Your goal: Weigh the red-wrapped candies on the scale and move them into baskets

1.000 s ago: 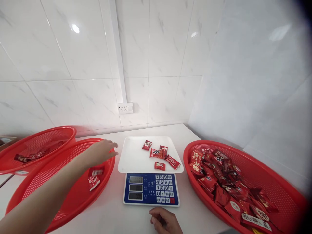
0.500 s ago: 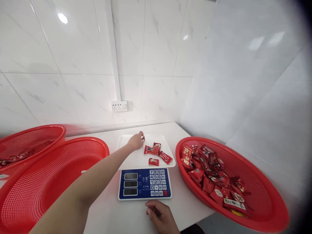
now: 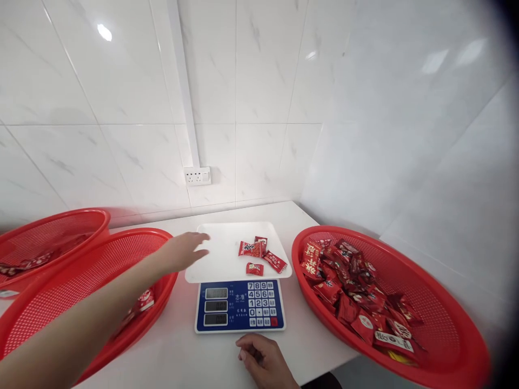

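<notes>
My left hand (image 3: 184, 251) reaches over the left edge of the white scale tray (image 3: 217, 243). Its fingers are stretched out and apart, with nothing visible between them. On the tray's right half lie several small red snack packets (image 3: 251, 249). Below the tray, the blue scale panel (image 3: 241, 305) shows its keypad and three displays. My right hand (image 3: 265, 359) rests on the table just in front of the scale, fingers curled in and nothing seen in them. Under my left forearm, the near-left red basket (image 3: 166, 294) is partly hidden; a few red-and-white packets (image 3: 145, 300) show inside.
On the right, a large red basket (image 3: 450, 324) holds many red packets (image 3: 348, 275). Another red basket (image 3: 91, 216) with packets stands at the far left. Behind the white table (image 3: 174, 346) rises a tiled wall with a socket (image 3: 197, 175).
My left hand has drawn back leftward from the tray's middle and its fingers have spread. The small packet at its fingertips is no longer visible there. My right hand has barely shifted.
</notes>
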`<state>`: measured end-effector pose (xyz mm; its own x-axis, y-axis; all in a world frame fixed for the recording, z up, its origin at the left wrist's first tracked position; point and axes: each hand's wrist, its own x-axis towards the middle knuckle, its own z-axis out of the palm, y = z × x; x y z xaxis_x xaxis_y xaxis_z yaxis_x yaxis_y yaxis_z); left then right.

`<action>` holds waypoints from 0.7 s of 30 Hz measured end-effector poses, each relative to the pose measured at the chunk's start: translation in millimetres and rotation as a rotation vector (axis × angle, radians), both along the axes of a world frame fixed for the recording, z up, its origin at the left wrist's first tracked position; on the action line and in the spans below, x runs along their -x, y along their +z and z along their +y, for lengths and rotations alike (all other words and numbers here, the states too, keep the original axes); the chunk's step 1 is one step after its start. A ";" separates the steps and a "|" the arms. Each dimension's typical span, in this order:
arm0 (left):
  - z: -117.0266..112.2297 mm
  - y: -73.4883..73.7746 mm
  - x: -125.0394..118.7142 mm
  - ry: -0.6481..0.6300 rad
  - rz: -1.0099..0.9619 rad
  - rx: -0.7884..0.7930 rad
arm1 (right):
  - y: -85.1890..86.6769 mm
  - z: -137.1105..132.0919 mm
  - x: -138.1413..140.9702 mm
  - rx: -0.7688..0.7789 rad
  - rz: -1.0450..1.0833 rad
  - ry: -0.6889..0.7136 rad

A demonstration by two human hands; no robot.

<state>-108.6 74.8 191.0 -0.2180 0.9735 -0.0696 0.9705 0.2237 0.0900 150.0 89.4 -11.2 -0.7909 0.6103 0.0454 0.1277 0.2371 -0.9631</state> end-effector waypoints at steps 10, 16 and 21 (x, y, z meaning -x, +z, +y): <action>85.3 -46.4 -68.0 -0.293 -0.003 -0.013 | 2.6 -6.8 -1.9 -0.065 0.008 -0.133; 6.3 -6.9 -12.9 -0.094 0.096 -0.123 | 21.9 5.8 -7.4 -0.280 0.077 -0.133; -83.2 -11.3 38.4 0.158 0.026 -0.101 | 72.3 56.9 -1.4 -0.714 0.057 -0.230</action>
